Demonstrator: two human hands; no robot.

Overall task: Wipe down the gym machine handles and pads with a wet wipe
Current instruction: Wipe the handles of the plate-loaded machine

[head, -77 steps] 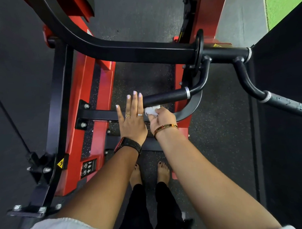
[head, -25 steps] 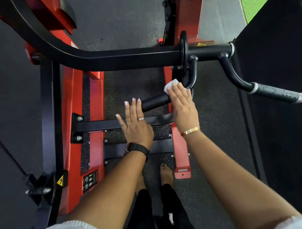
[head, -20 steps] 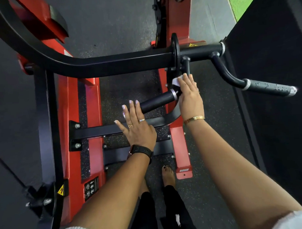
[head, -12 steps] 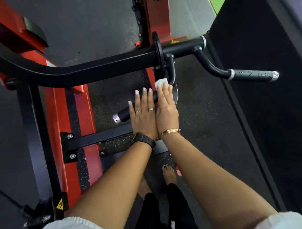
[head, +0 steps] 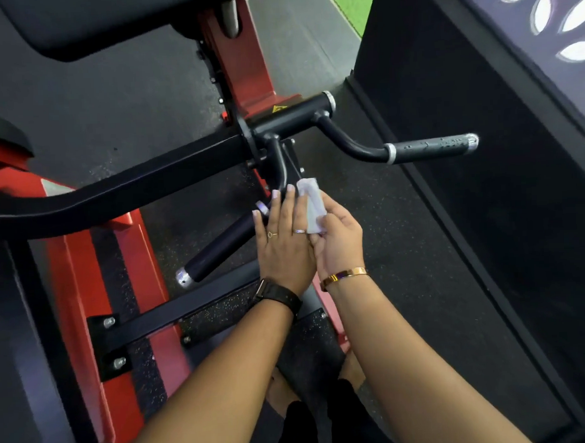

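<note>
A white wet wipe (head: 310, 204) is pinched in my right hand (head: 338, 243), held just right of the curved black bar that carries the inner handle. My left hand (head: 282, 245) lies flat with straight fingers beside it, its fingertips over the upper end of the inner black handle (head: 219, 248), which slants down to the left and ends in a silver cap. The outer black handle (head: 431, 147) juts to the right, apart from both hands, with droplets on its grip. A black pad (head: 88, 19) fills the top left.
The red machine frame (head: 77, 278) and black crossbars (head: 162, 318) stand to the left and below my arms. A long black arm (head: 124, 190) crosses the view. A black wall panel (head: 481, 148) rises at the right. My feet stand on speckled rubber floor.
My view has swung up and to the right. My right hand has come off the curved bar and now pinches the wipe upright beside my left hand, which has stayed flat on the inner handle.
</note>
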